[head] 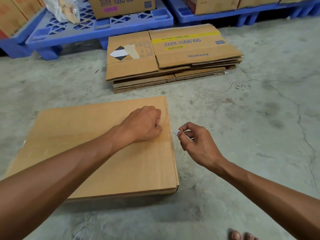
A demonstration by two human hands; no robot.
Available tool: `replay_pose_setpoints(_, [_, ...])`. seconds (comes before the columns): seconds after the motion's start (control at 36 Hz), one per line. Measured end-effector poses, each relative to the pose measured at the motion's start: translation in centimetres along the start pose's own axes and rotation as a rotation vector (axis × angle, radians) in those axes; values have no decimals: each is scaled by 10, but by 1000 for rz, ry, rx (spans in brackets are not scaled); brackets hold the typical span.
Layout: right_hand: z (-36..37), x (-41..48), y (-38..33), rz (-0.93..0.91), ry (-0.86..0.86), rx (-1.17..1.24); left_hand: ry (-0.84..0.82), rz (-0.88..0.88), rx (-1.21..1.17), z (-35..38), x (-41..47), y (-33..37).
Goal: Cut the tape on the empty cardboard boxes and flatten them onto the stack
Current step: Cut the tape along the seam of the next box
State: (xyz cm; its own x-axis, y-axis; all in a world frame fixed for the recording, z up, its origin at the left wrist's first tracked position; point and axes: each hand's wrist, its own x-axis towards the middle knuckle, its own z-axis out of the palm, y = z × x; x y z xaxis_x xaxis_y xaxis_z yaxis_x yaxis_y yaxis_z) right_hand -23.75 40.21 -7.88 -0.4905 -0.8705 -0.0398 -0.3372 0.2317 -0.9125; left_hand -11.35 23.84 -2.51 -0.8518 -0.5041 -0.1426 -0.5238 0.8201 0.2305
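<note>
A plain cardboard box [83,153] stands on the concrete floor in front of me, its taped seam running across the top to the right edge. My left hand [143,123] rests as a closed fist on the box top near that edge. My right hand [194,141] hovers just off the box's right side and pinches a small blade [175,132], whose tip points at the seam's end. Behind the box lies the stack of flattened boxes [173,58], with printed panels on top.
Blue plastic pallets [97,28] line the back, carrying cardboard boxes [121,6] and a clear plastic bag [60,9]. Cracked concrete floor [259,110] spreads to the right. Toes of a foot [242,235] show at the bottom edge.
</note>
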Motion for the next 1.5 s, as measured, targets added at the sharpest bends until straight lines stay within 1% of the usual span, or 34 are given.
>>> replay_pose_setpoints(0.08, [2, 0, -1, -7, -26, -41, -192, -76, -22, -16, -2, 3])
replay_pose_setpoints(0.17, [3, 2, -2, -11, -31, -69, -311, -111, -34, -27, -3, 6])
replay_pose_setpoints(0.25, [6, 3, -3, -15, -20, -63, -370, -117, -21, -33, -6, 8])
replay_pose_setpoints(0.36, [10, 4, -4, 1, -1, -28, -398, -139, -38, -38, -5, 11])
replay_pose_setpoints(0.47, [7, 7, -4, 26, -32, -32, -484, -185, -261, -33, -9, 11])
replay_pose_setpoints(0.58, [2, 11, -7, 62, -114, -12, -452, -152, -230, -28, -15, 3])
replay_pose_setpoints(0.69, [-11, 13, -11, 85, -298, -8, -431, -126, -213, -22, -18, 0])
replay_pose_setpoints(0.75, [-14, 12, -11, 90, -354, -13, -424, -116, -204, -20, -17, -1])
replay_pose_setpoints(0.89, [-17, 13, -13, 92, -388, -15, -425, -129, -204, -19, -13, -1])
replay_pose_setpoints(1.0, [-15, 12, -13, 90, -366, 6, -426, -137, -201, -18, -10, 1])
replay_pose_setpoints(1.17, [-25, 11, -12, 141, -538, 10, -403, -137, -222, -17, -10, -2])
replay_pose_setpoints(1.25, [-26, 15, -13, 143, -558, 6, -383, -137, -219, -17, -9, -1])
replay_pose_setpoints(1.36, [-25, 15, -9, 124, -528, 38, -318, -122, -227, -12, -12, -2])
replay_pose_setpoints(1.44, [-22, 13, -3, 102, -499, 81, -257, -85, -157, -7, -19, 0])
replay_pose_setpoints(1.5, [-22, 12, 0, 85, -480, 103, -250, -93, -103, -7, -22, 4])
